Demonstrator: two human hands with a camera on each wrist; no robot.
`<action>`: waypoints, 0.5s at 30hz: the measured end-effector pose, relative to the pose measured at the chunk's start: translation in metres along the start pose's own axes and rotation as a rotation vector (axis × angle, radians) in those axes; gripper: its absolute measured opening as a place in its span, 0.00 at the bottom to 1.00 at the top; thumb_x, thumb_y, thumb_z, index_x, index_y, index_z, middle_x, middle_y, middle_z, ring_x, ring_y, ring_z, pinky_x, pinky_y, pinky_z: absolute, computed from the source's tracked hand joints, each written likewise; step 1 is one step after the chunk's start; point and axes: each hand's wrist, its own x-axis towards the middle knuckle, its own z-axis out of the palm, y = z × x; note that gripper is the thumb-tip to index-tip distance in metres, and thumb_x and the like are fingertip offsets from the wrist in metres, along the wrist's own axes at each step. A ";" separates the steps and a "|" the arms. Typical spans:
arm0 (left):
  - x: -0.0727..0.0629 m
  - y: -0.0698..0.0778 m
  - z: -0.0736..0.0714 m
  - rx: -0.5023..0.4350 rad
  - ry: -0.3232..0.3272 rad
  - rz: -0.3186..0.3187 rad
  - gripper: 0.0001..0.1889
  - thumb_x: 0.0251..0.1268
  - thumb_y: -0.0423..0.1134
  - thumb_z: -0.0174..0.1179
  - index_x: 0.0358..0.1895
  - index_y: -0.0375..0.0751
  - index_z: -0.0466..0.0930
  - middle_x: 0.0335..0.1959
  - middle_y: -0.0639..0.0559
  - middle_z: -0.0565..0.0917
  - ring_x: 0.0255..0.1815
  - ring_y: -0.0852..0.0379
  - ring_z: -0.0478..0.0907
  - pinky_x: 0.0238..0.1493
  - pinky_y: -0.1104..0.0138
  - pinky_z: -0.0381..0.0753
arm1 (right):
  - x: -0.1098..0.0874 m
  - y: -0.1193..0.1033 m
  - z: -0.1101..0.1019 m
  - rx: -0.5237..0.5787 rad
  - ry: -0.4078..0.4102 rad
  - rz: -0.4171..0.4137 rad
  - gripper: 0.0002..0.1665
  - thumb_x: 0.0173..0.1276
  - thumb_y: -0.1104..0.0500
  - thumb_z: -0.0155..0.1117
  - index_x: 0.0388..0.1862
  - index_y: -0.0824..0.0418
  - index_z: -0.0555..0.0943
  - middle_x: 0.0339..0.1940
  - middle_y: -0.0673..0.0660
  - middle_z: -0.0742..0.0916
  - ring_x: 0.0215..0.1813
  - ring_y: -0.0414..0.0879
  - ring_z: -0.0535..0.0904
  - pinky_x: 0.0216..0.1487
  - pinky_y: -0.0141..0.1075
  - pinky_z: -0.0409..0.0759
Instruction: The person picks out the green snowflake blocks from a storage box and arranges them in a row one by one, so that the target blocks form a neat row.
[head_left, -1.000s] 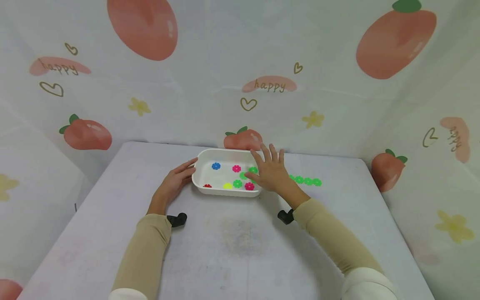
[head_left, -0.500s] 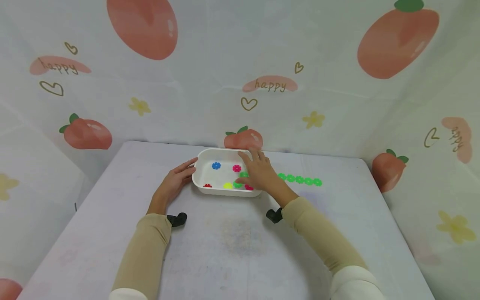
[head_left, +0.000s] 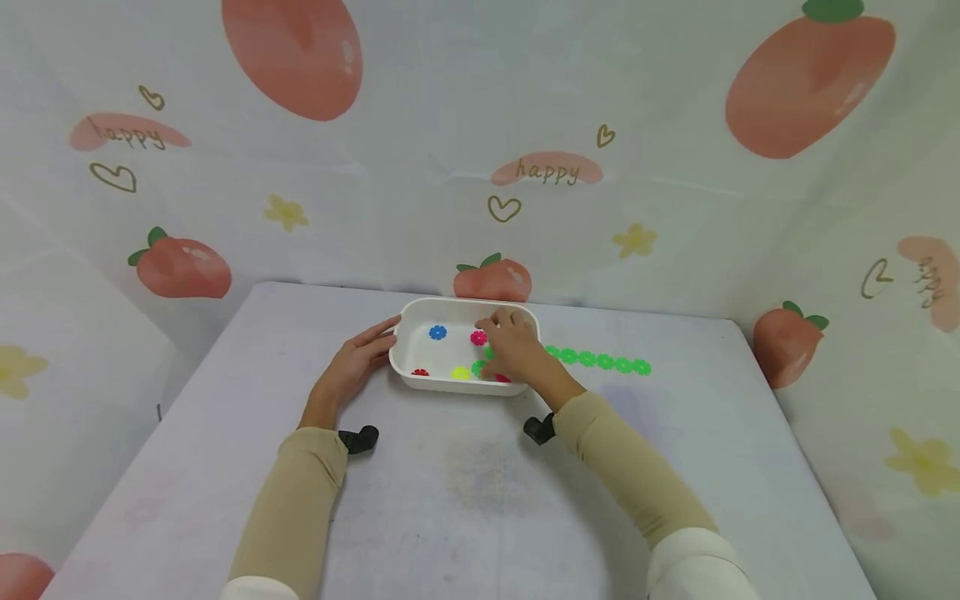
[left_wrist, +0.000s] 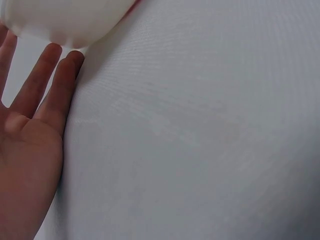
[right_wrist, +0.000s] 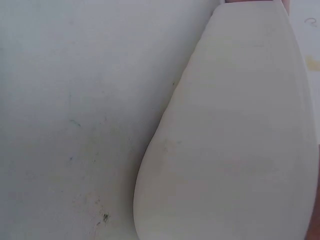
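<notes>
A white rectangular tray (head_left: 450, 386) stands on the table with several flower-shaped plastic discs inside. Among them are a blue disc (head_left: 437, 332), a pink disc (head_left: 477, 337), a red disc (head_left: 420, 372), a yellow disc (head_left: 461, 373) and green discs (head_left: 478, 367). My left hand (head_left: 352, 367) rests its nearly straight fingers against the tray's left end, as the left wrist view also shows with the tray wall (left_wrist: 70, 22). Over the tray's right half, my right hand (head_left: 519, 350) reaches down, thumb and forefinger apart. It covers some discs. The tray's outer side (right_wrist: 235, 125) fills most of the right wrist view.
A row of green discs (head_left: 605, 361) lies to the right of the tray, its left end near my right wrist. Behind the table hangs a white cloth (head_left: 420, 208) printed with fruit. A black wrist mount (head_left: 360, 439) sticks out from each sleeve.
My right hand has moved left and lower into the tray, its fingers now more bent. More of the green row shows. The left hand and tray keep their places.
</notes>
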 end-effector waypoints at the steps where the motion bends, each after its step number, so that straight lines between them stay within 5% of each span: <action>1: 0.000 0.000 0.000 0.000 0.001 -0.001 0.28 0.80 0.42 0.54 0.79 0.52 0.64 0.80 0.49 0.65 0.72 0.60 0.70 0.65 0.76 0.76 | 0.000 0.000 0.001 0.000 -0.002 0.001 0.50 0.55 0.42 0.81 0.74 0.51 0.69 0.68 0.59 0.73 0.72 0.58 0.65 0.75 0.54 0.70; 15: 0.007 -0.010 -0.002 0.048 0.025 0.011 0.27 0.80 0.45 0.54 0.78 0.56 0.65 0.79 0.52 0.67 0.72 0.60 0.70 0.74 0.69 0.72 | 0.014 -0.002 0.013 0.083 0.013 0.027 0.27 0.61 0.46 0.78 0.58 0.48 0.80 0.61 0.57 0.76 0.67 0.55 0.67 0.71 0.51 0.75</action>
